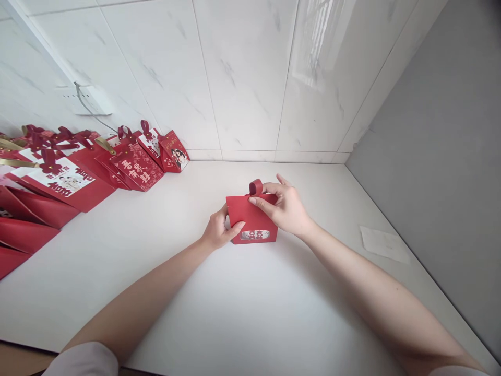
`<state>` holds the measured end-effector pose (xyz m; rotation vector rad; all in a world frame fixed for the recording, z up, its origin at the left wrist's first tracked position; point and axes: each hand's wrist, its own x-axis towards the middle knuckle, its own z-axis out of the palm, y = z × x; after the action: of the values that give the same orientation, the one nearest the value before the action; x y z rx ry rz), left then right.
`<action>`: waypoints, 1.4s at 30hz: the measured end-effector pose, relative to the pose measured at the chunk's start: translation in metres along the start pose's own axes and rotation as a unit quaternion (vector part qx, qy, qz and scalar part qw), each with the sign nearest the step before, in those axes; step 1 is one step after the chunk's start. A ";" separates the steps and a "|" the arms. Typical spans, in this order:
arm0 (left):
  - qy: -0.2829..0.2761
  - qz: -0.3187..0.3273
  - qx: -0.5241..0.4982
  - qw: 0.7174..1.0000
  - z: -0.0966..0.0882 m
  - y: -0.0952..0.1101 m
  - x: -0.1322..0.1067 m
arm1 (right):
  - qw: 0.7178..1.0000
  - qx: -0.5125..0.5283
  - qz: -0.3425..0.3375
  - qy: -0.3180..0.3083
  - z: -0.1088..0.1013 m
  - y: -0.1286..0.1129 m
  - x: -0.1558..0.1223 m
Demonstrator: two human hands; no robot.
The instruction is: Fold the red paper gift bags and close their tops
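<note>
A small red gift box [250,213] stands upright on the white table, with a clear window low on its front showing a white and red pattern. A red ribbon loop [255,186] rises from its top edge. My left hand [221,228] grips the box's left side, thumb on the front and fingers behind. At the top edge, my right hand [285,206] pinches the box beside the loop's base, thumb in front and index finger behind. The other right fingers are partly raised, and the far side of the box is hidden.
Many red gift boxes with ribbon handles [90,162] crowd the left side against the tiled wall [242,78]. A wall socket [88,100] with a cable is above them. A pale flat piece [384,243] lies at right, beside a grey panel [442,156].
</note>
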<state>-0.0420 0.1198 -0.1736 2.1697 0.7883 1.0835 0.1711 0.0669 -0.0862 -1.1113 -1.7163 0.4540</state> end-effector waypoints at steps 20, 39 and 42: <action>0.076 -0.089 -0.071 0.991 -0.001 -0.015 0.013 | 0.979 0.172 0.104 -0.035 0.040 0.091 -0.020; 0.093 -0.019 0.005 0.995 -0.001 -0.007 0.012 | 0.999 0.050 0.015 0.011 0.043 0.096 -0.022; 0.099 -0.018 0.007 0.995 -0.001 -0.008 0.012 | 0.999 0.043 0.023 0.009 0.044 0.099 -0.021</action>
<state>-0.0389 0.1337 -0.1725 2.0741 0.9215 1.2929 0.1800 0.1078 -0.1885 -1.0923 -1.6419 0.5398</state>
